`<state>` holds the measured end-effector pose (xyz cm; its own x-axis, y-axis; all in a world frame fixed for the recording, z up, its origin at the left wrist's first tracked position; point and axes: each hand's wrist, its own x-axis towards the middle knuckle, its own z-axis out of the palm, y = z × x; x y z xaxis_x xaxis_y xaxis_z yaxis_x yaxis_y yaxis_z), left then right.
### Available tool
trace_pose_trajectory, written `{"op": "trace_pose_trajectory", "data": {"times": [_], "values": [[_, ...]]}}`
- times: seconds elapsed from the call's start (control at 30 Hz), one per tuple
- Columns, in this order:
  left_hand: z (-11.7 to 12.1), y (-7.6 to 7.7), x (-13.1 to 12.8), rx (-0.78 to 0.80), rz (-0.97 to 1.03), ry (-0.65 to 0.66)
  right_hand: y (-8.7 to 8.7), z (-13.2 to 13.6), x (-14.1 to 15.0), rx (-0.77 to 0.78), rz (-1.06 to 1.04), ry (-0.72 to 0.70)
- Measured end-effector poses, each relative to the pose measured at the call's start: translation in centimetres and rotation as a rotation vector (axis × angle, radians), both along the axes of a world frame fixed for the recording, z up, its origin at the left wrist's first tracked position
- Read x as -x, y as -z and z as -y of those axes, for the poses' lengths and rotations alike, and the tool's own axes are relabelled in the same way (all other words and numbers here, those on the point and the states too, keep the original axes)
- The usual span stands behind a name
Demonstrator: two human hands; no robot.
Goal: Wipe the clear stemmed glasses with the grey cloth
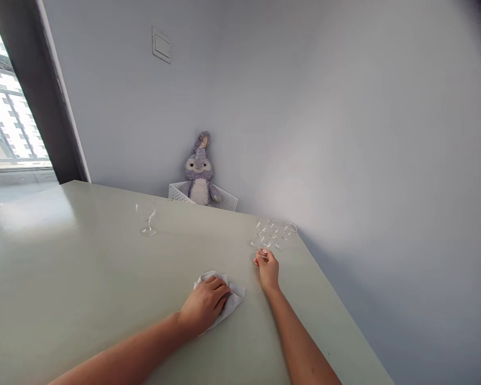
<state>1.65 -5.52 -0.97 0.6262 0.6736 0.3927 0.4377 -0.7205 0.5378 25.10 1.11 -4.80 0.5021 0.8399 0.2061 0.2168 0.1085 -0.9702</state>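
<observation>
My left hand (206, 305) presses on a crumpled white cloth (235, 299) on the tabletop, its fingers curled over the fabric. To the right, my right hand (269, 271) pinches a clear stemmed glass (254, 260) low down near its foot; the fingers hide part of it. Just beyond that hand stand several more clear glasses (274, 231), close together near the table's far right corner. Their outlines overlap, so I cannot tell them all apart. Farther left, a single stemmed glass (146, 216) stands upright on its own.
The pale green table (104, 278) meets a plain wall (364, 133) on the right. Behind its far edge, a plush rabbit toy (199, 174) sits in a white perforated basket (228, 201). A light switch (161, 45) is on the wall; a window (12, 112) is at left.
</observation>
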Motion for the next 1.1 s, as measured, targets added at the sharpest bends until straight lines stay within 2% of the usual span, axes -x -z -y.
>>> {"op": "trace_pose_trajectory", "data": {"times": [0.2,0.57,0.87,0.97,1.1], "values": [[0.0,-0.1,0.0,-0.028,-0.014,0.025,0.5,-0.6,-0.6,-0.003,0.035,0.001],[0.0,-0.4,0.0,-0.046,0.0,0.035,0.3,-1.1,-1.4,-0.001,0.061,-0.004],[0.1,-0.5,0.3,0.039,0.057,0.046,-0.4,-1.0,-0.6,0.01,0.073,-0.002],[-0.4,-0.1,0.5,0.12,0.209,-0.032,-0.7,-0.3,-0.4,0.027,0.086,0.023],[-1.9,0.1,1.6,0.238,0.505,-0.289,-1.3,1.9,0.3,0.002,0.125,0.133]]}}
